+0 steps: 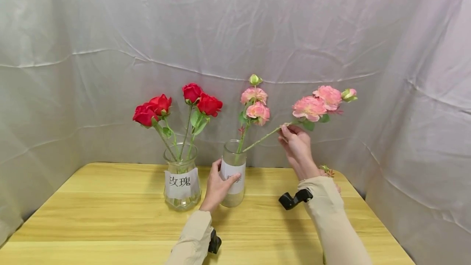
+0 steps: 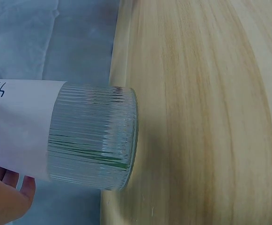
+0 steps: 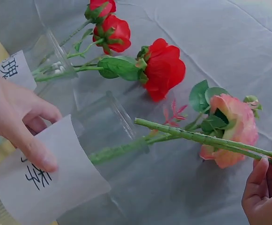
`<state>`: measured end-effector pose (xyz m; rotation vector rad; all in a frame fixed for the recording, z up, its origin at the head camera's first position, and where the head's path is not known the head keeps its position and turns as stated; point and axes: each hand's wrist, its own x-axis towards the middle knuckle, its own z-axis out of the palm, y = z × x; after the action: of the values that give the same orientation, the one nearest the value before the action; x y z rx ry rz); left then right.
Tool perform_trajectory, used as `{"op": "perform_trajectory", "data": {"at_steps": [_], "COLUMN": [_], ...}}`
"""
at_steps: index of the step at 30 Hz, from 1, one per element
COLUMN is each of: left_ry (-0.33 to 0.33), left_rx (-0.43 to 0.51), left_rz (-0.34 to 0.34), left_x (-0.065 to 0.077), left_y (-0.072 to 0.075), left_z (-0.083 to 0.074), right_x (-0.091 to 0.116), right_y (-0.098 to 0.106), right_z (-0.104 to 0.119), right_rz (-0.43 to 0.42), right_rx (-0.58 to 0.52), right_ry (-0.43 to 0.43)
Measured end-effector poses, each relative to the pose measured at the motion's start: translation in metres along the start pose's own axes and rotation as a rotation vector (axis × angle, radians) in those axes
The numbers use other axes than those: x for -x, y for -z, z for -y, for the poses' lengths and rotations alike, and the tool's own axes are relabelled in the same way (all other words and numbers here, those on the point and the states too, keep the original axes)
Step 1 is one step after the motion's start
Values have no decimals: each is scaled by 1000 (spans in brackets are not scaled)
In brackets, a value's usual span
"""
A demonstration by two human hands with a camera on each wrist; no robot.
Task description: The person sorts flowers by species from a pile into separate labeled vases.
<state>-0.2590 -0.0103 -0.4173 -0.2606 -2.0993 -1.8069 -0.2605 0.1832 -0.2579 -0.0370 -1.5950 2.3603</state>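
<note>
My left hand (image 1: pixel 219 185) grips a clear ribbed glass vase (image 1: pixel 233 200), thumb across its white paper label (image 3: pixel 47 183). The vase stands upright on the table, with a stem of pink flowers (image 1: pixel 257 111) and a green bud inside. My right hand (image 1: pixel 299 150) pinches the green stem (image 1: pixel 265 137) of a second pink flower spray (image 1: pixel 309 108) just below its blooms. This stem slants down to the left, its cut end (image 3: pixel 140 122) close to the vase rim (image 3: pixel 119 110). Left wrist view shows the vase base (image 2: pixel 126 140) and a few curled fingers (image 2: pixel 28 187).
Left of my left hand, another labelled glass vase (image 1: pixel 182 201) holds several red roses (image 1: pixel 209 104). Part of a reddish-leaved sprig (image 1: pixel 326 171) shows behind my right forearm. A grey cloth (image 1: pixel 235 32) hangs behind the wooden table (image 1: pixel 110 220).
</note>
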Motion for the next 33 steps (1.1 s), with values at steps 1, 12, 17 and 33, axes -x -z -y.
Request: {"op": "perform_trajectory", "data": {"at_steps": [1,12,17,33], "left_ry": [1,6,7,-3], "left_rx": [-2,11,8,8], "left_rz": [0,1,3,10], "left_x": [0,0,1,0], "left_y": [0,1,2,2], "left_z": [0,-1,-2,0], "right_x": [0,-3,-1,4], "right_y": [-2,-18,-22,-35], "right_z": [-1,-23,-33,-57], "right_rz": [-1,-38,-45,-7], "right_rx": [-10,-41,-28,139], "right_ry": [2,-9,-7,132]}}
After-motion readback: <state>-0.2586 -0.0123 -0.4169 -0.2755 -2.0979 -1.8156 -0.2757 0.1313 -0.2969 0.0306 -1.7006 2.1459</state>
